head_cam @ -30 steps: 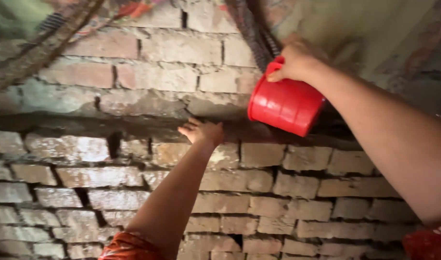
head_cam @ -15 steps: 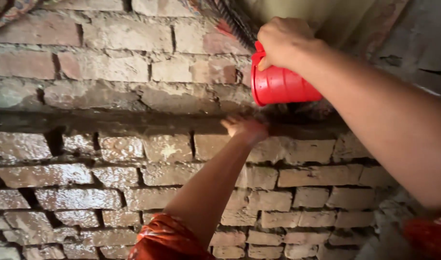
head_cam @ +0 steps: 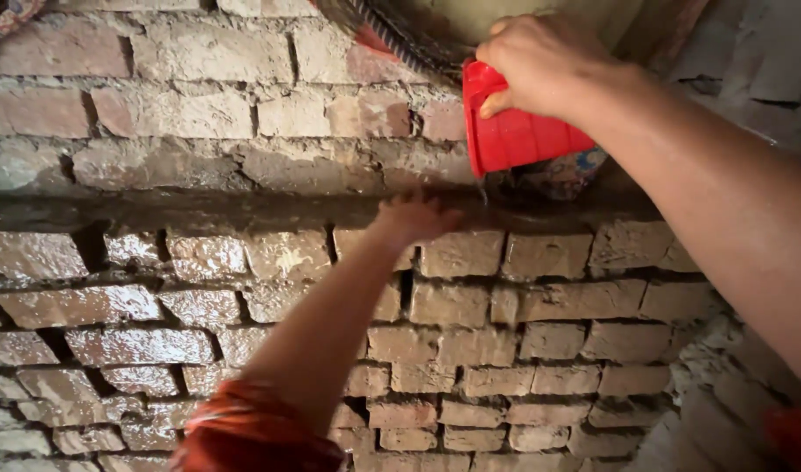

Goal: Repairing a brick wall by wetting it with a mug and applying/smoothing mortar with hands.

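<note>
My right hand (head_cam: 540,61) grips a red plastic mug (head_cam: 516,133) tipped on its side, mouth to the left, just above a wet groove (head_cam: 243,210) that runs across the brick floor. A thin trickle of water falls from the mug's rim. My left hand (head_cam: 415,218) reaches forward and rests on the wet bricks at the groove's edge, right under the mug, blurred, fingers spread. An orange-red sleeve (head_cam: 252,433) covers my left forearm near the bottom.
Wet, rough brick paving (head_cam: 540,341) fills the view. A dark ribbed hose or rim (head_cam: 391,39) and a pale container (head_cam: 444,17) lie at the top behind the mug. Patterned cloth (head_cam: 7,13) shows at the top left corner.
The mug has tipped further over and come down toward the groove, and water now trickles out. My left hand stays at the groove while the view has shifted left.
</note>
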